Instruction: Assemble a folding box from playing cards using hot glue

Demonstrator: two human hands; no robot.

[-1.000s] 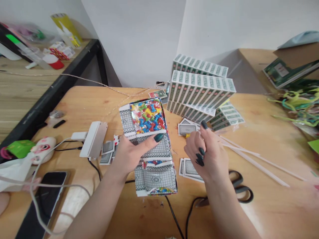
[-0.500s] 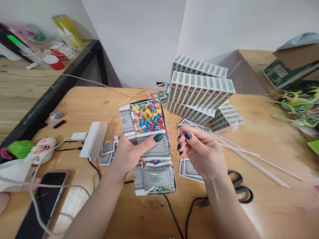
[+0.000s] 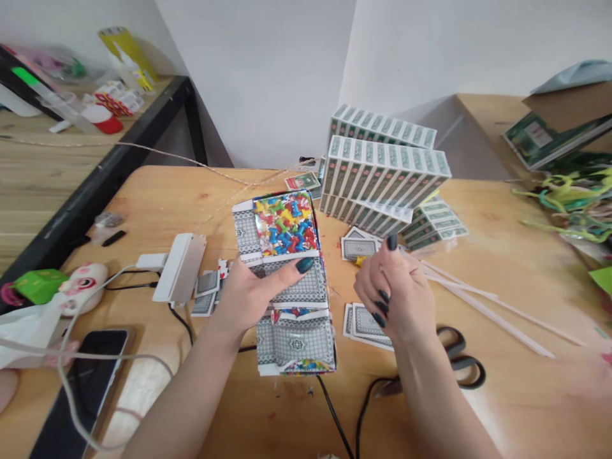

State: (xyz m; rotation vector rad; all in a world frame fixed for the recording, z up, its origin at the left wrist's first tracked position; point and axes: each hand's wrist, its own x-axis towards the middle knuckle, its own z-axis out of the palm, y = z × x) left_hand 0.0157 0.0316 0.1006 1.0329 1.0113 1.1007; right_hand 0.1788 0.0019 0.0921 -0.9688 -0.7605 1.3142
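My left hand (image 3: 253, 293) lies on a long box built from grey-backed playing cards (image 3: 296, 338), thumb pressed across its middle. The box's far compartment holds a heap of coloured push pins (image 3: 285, 228). To the right of the box, my right hand (image 3: 399, 296) hovers with its fingers curled into a loose fist and the thumb up. A small yellow bit (image 3: 359, 260) shows at its fingertips; I cannot tell whether it is held. Loose cards (image 3: 362, 324) lie under that hand, and more cards (image 3: 354, 245) lie beyond it.
Stacked green card packs (image 3: 382, 172) stand at the back. Black scissors (image 3: 461, 364) and white sticks (image 3: 492, 307) lie to the right. A white adapter (image 3: 180, 268), a phone (image 3: 81, 389) and cables (image 3: 335, 414) lie to the left and in front.
My right hand turned palm-up with fingers pinched half a second ago, then rolled back over with the fingers curled in. The left hand and the box stayed put.
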